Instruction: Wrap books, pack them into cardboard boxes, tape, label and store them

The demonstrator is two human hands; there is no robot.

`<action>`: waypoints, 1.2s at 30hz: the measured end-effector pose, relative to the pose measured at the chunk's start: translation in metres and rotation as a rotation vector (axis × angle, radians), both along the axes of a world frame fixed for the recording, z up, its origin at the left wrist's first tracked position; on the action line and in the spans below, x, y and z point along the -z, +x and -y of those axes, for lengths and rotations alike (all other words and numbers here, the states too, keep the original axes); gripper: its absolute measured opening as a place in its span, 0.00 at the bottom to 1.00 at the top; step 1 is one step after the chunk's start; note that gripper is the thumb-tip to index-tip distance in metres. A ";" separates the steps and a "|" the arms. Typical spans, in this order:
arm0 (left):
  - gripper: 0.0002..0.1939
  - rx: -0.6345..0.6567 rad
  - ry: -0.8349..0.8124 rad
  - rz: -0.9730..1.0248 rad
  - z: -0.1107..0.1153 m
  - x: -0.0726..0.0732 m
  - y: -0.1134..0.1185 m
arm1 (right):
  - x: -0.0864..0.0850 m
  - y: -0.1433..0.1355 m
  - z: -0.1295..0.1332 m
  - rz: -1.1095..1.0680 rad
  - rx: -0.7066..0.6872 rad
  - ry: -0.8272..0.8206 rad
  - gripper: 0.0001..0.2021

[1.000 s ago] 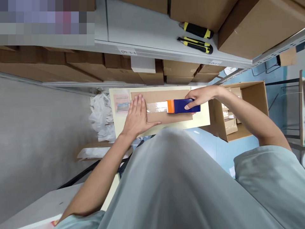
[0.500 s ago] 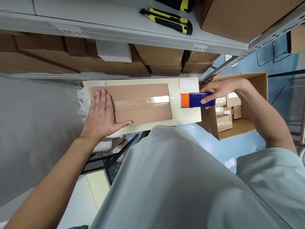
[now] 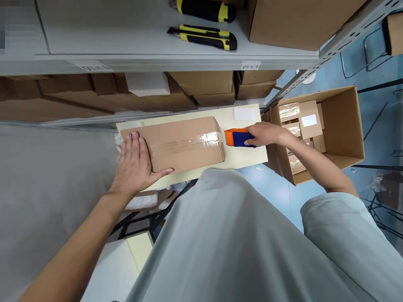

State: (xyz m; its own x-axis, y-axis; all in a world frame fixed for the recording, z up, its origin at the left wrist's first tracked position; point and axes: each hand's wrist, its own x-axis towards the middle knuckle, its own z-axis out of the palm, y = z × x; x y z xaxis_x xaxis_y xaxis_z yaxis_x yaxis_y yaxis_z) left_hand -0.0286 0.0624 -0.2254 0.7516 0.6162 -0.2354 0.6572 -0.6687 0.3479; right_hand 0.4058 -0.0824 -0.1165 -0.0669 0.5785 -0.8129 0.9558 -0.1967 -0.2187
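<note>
One long brown cardboard box (image 3: 182,144) lies flat mid-frame on the pale-yellow worktop (image 3: 252,157), clear tape along its top & over its right end. L hand (image 3: 134,167) is pressed flat on the box's left end, fingers spread, thumb out, gripping nothing. R hand (image 3: 264,133) has its fingers clenched round one blue-and-orange tape dispenser (image 3: 244,138), orange end just beside the box's right end; can't tell if they touch.

Room's tight: grey metal shelf (image 3: 110,37) runs across the top of the frame behind the worktop, perforated metal post (image 3: 355,37) upper right, big open carton (image 3: 344,126) at the worktop's right end w/ the R forearm across it, hiding part of its load.

Count: 2 black-and-yellow utility knives (image 3: 208,38) on the shelf, top centre, next to 1 large brown carton (image 3: 299,21); 2 handwritten labels (image 3: 251,65) on the shelf edge; 1 white box (image 3: 147,84) in the row of brown cartons (image 3: 208,82) below, no. unclear; 1 blank white label (image 3: 244,113) on the worktop's back edge; at least 6 small brown boxes (image 3: 310,108) inside the open carton.
</note>
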 end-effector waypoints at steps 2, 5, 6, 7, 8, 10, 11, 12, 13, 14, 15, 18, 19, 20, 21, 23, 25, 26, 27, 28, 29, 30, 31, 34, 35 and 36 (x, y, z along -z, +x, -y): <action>0.81 0.014 0.016 0.015 0.001 0.002 -0.001 | -0.001 -0.016 0.009 0.036 0.054 0.029 0.18; 0.78 0.041 0.027 0.052 0.001 0.004 -0.004 | 0.004 -0.043 0.021 0.082 0.141 0.108 0.18; 0.77 0.045 0.025 0.065 0.001 0.005 -0.005 | 0.007 -0.052 0.024 0.101 0.171 0.134 0.18; 0.76 0.048 0.022 0.077 0.000 0.007 -0.006 | 0.011 -0.061 0.026 0.130 0.208 0.152 0.18; 0.75 0.046 0.017 0.088 0.000 0.008 -0.007 | 0.015 -0.069 0.027 0.166 0.249 0.159 0.17; 0.75 0.042 0.009 0.109 -0.001 0.012 -0.011 | 0.022 -0.084 0.029 0.244 0.324 0.145 0.16; 0.75 0.040 0.009 0.120 -0.001 0.014 -0.013 | 0.023 -0.089 0.030 0.277 0.351 0.137 0.17; 0.75 0.039 0.012 0.137 -0.001 0.015 -0.014 | 0.022 -0.094 0.031 0.303 0.372 0.139 0.17; 0.74 0.038 0.019 0.160 0.000 0.016 -0.015 | 0.018 -0.097 0.031 0.327 0.392 0.152 0.19; 0.72 0.043 0.030 0.189 0.001 0.015 -0.014 | 0.012 -0.100 0.031 0.353 0.411 0.179 0.20; 0.70 0.059 0.046 0.228 0.003 0.012 -0.010 | 0.005 -0.102 0.030 0.380 0.433 0.217 0.22; 0.64 0.186 0.114 0.390 0.006 -0.008 0.018 | -0.025 -0.105 0.015 0.421 0.477 0.388 0.24; 0.62 0.241 0.143 0.449 0.004 -0.019 0.033 | -0.034 -0.107 0.005 0.408 0.470 0.461 0.24; 0.61 0.284 0.175 0.511 0.001 -0.031 0.049 | -0.043 -0.108 -0.009 0.376 0.450 0.544 0.22; 0.59 0.308 0.209 0.572 -0.004 -0.043 0.065 | -0.051 -0.110 -0.026 0.332 0.416 0.632 0.21; 0.57 0.308 0.278 0.671 -0.022 -0.067 0.093 | -0.062 -0.115 -0.067 0.228 0.317 0.805 0.18; 0.54 0.268 0.332 0.723 -0.048 -0.084 0.114 | -0.070 -0.122 -0.114 0.151 0.217 0.931 0.16; 0.54 0.239 0.347 0.730 -0.063 -0.089 0.120 | -0.072 -0.125 -0.138 0.138 0.182 0.963 0.15; 0.53 0.204 0.352 0.727 -0.078 -0.092 0.125 | -0.074 -0.129 -0.162 0.144 0.157 0.972 0.15; 0.51 0.166 0.348 0.717 -0.092 -0.093 0.128 | -0.075 -0.134 -0.184 0.165 0.141 0.965 0.16; 0.50 0.126 0.337 0.705 -0.105 -0.093 0.129 | -0.075 -0.138 -0.204 0.193 0.131 0.949 0.16; 0.49 0.086 0.323 0.692 -0.115 -0.093 0.129 | -0.075 -0.143 -0.222 0.223 0.124 0.932 0.16; 0.49 0.051 0.311 0.683 -0.123 -0.092 0.129 | -0.073 -0.147 -0.237 0.250 0.120 0.917 0.17; 0.47 -0.020 0.305 0.687 -0.130 -0.089 0.121 | -0.066 -0.158 -0.268 0.290 0.120 0.879 0.17; 0.47 -0.030 0.308 0.693 -0.127 -0.088 0.118 | -0.063 -0.160 -0.275 0.298 0.123 0.866 0.17; 0.46 -0.036 0.308 0.697 -0.123 -0.087 0.114 | -0.060 -0.161 -0.281 0.307 0.128 0.853 0.18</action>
State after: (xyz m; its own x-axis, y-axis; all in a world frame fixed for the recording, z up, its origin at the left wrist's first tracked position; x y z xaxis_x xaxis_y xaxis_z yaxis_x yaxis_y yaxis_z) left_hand 0.0853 0.1855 -0.1387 0.6413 0.6046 0.4725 0.3773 -0.7847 0.4919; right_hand 0.2448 0.1983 -0.0563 0.1870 0.9793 -0.0776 0.9781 -0.1930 -0.0785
